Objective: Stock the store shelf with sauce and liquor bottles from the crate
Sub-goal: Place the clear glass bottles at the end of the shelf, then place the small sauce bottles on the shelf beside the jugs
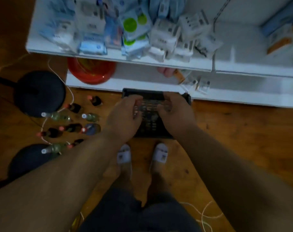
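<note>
Down on the wooden floor [234,131], just in front of the white shelf unit [159,64], sits a dark crate [150,118] with a lattice bottom, and the person stands over it with both arms reaching down. Their left hand [124,118] hovers above the crate's left side with the fingers [135,104] loosely curled and apart, holding nothing that can be made out. Their right hand [175,113] is above the crate's right side, fingers also bent and relaxed; the frame is blurred, so I cannot tell whether either hand touches the crate. What lies in the crate is hidden by the hands and the blur.

Left of the crate, a cluster of bottles [70,126] stands on the floor: dark ones with red caps and clear greenish ones with white caps. A thin white cord [70,91] trails among them. Two round dark stools or bases [40,92] sit further left.

The upper shelf is crowded with white and blue packets [95,30] and small boxes [164,37]. On the lower shelf [142,82] sits a red basin [92,71] at the left, with a few small clear items [196,82] near the middle. The person's feet in white slippers [160,153] stand just behind the crate
</note>
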